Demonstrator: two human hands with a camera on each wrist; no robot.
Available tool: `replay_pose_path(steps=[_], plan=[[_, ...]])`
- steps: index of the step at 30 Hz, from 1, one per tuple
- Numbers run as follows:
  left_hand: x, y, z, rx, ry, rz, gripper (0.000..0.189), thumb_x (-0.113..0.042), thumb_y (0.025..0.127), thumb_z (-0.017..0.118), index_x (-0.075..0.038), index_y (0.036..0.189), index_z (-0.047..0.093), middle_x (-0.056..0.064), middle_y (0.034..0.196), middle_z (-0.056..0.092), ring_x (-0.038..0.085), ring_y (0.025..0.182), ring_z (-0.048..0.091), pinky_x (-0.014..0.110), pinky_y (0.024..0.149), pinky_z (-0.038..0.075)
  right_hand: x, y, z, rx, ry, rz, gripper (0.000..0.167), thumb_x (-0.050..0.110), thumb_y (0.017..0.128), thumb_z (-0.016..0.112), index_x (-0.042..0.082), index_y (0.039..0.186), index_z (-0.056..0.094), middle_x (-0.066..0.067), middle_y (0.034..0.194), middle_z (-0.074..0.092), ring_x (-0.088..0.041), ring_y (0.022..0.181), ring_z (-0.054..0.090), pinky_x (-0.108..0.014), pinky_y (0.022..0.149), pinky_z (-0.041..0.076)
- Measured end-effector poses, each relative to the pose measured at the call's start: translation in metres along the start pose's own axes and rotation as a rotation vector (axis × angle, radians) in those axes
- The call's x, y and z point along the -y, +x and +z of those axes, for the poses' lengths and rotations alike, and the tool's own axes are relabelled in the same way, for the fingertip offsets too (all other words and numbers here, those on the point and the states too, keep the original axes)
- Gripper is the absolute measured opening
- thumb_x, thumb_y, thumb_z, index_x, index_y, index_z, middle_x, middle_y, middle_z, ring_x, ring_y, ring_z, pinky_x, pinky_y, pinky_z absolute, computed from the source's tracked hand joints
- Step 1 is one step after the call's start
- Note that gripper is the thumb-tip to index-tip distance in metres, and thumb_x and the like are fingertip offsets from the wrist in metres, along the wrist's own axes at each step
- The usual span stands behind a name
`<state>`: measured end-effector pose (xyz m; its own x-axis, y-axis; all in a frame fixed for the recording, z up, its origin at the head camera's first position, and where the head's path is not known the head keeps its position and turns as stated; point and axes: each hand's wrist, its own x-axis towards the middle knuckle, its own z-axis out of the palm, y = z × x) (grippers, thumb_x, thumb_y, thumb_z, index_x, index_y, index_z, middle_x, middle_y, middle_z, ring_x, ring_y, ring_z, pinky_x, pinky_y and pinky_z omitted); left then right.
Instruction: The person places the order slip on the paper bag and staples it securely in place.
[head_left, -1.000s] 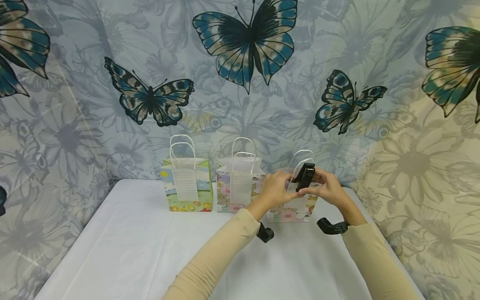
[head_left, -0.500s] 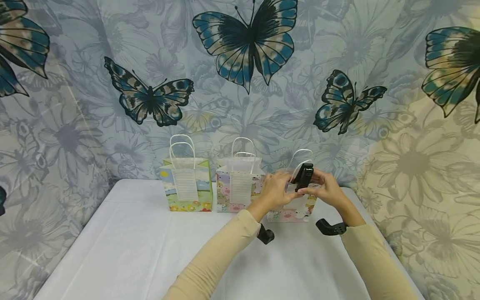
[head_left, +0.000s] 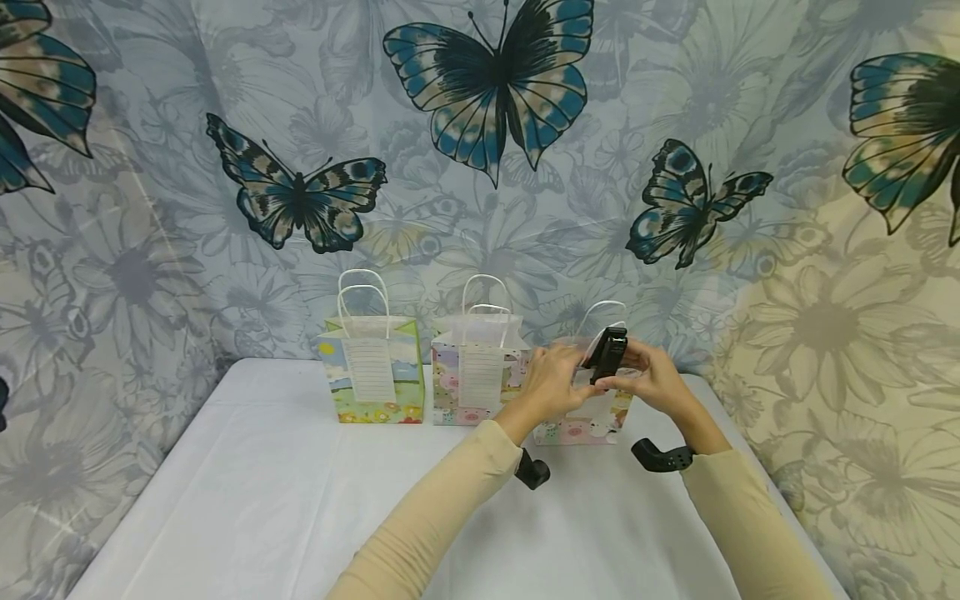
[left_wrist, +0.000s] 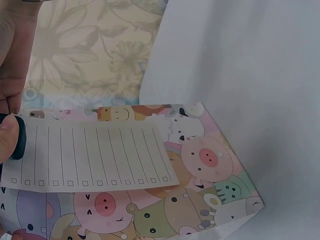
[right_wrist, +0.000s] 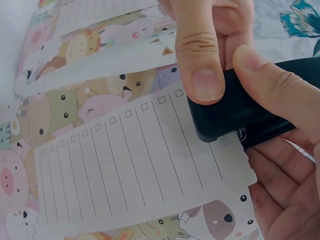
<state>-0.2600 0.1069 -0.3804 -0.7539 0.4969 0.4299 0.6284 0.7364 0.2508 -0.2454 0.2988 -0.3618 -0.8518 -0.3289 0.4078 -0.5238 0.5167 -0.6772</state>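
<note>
A black stapler [right_wrist: 225, 112] sits over the top edge of the lined checklist sheet [right_wrist: 125, 160] on the right-hand paper gift bag [head_left: 573, 432], which is printed with cartoon animals. My right hand [head_left: 651, 379] grips the stapler, thumb on top and fingers underneath. From the other side, my left hand [head_left: 551, 379] has its thumb pressed on the stapler's nose, its fingers bent behind at the bag's top. The sheet lies along the bag's front, its ruled lines and small boxes showing in both wrist views. Part of the bag is hidden behind the hands in the head view.
Left of this bag stand a pink animal-print gift bag [head_left: 447, 379] and a green meadow-print gift bag [head_left: 411, 392], both with white handles and lined sheets on their fronts. A white cloth covers the table [head_left: 247, 500]. A butterfly-print backdrop [head_left: 480, 225] hangs close behind.
Both hands and the stapler have shifted very slightly left at the right-hand bag. The grip looks the same, and the other bags stay where they were.
</note>
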Motion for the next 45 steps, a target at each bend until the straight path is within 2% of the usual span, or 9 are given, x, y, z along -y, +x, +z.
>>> replay_pose_path(steps=[8, 17, 26, 32, 36, 41, 45], plan=[[-0.001, 0.0011, 0.0001, 0.027, 0.027, 0.0, 0.042, -0.053, 0.088, 0.063, -0.022, 0.117, 0.064, -0.008, 0.118, 0.068, 0.011, 0.114, 0.058, 0.029, 0.094, 0.041, 0.001, -0.0013, 0.0013, -0.018, 0.018, -0.024, 0.048, -0.002, 0.075, 0.078, -0.01, 0.118, 0.059, 0.032, 0.097, 0.061, 0.016, 0.09, 0.06, -0.009, 0.081, 0.05], [-0.0002, 0.0012, 0.0019, -0.017, 0.038, 0.033, 0.036, -0.052, 0.087, 0.064, -0.021, 0.107, 0.066, -0.009, 0.107, 0.07, 0.009, 0.103, 0.06, 0.026, 0.088, 0.042, 0.0034, -0.0011, 0.0025, -0.028, 0.001, -0.012, 0.047, -0.002, 0.073, 0.079, -0.008, 0.117, 0.061, 0.032, 0.094, 0.061, 0.015, 0.087, 0.061, -0.012, 0.079, 0.052], [0.0012, 0.0001, 0.0027, -0.025, 0.022, 0.041, 0.032, -0.05, 0.088, 0.065, -0.021, 0.102, 0.065, -0.009, 0.101, 0.069, 0.009, 0.101, 0.06, 0.025, 0.084, 0.042, 0.0005, -0.0029, 0.0028, -0.042, 0.062, -0.053, 0.045, 0.015, 0.074, 0.083, 0.003, 0.114, 0.065, 0.027, 0.094, 0.066, 0.015, 0.085, 0.063, -0.009, 0.078, 0.051], [0.001, 0.0006, 0.0028, -0.013, 0.01, 0.032, 0.033, -0.049, 0.089, 0.064, -0.02, 0.104, 0.065, -0.008, 0.106, 0.07, 0.01, 0.105, 0.059, 0.026, 0.086, 0.042, 0.0025, -0.002, 0.0022, -0.039, -0.017, -0.005, 0.049, 0.004, 0.073, 0.081, -0.007, 0.117, 0.062, 0.03, 0.094, 0.063, 0.014, 0.085, 0.061, -0.016, 0.078, 0.054], [0.0012, 0.0012, 0.0037, -0.014, 0.007, 0.034, 0.034, -0.049, 0.089, 0.063, -0.02, 0.107, 0.065, -0.008, 0.11, 0.07, 0.01, 0.109, 0.058, 0.026, 0.089, 0.041, 0.0042, -0.0018, 0.002, -0.037, -0.037, 0.01, 0.049, 0.0, 0.073, 0.08, -0.006, 0.118, 0.061, 0.032, 0.092, 0.061, 0.014, 0.085, 0.061, -0.019, 0.078, 0.055], [0.0026, 0.0011, 0.004, -0.019, 0.023, 0.046, 0.036, -0.05, 0.089, 0.063, -0.019, 0.107, 0.065, -0.008, 0.108, 0.07, 0.01, 0.11, 0.059, 0.026, 0.089, 0.042, 0.0053, -0.0018, 0.0019, -0.031, -0.042, 0.018, 0.05, 0.002, 0.074, 0.08, -0.004, 0.12, 0.061, 0.035, 0.093, 0.06, 0.016, 0.087, 0.06, -0.018, 0.079, 0.054], [0.0042, 0.0, 0.003, -0.018, 0.011, 0.051, 0.038, -0.05, 0.089, 0.064, -0.019, 0.11, 0.065, -0.006, 0.11, 0.07, 0.011, 0.11, 0.06, 0.027, 0.09, 0.042, 0.0027, -0.0007, 0.0027, -0.033, -0.027, 0.013, 0.05, 0.001, 0.074, 0.079, -0.008, 0.119, 0.059, 0.035, 0.094, 0.059, 0.016, 0.087, 0.06, -0.014, 0.08, 0.052]])
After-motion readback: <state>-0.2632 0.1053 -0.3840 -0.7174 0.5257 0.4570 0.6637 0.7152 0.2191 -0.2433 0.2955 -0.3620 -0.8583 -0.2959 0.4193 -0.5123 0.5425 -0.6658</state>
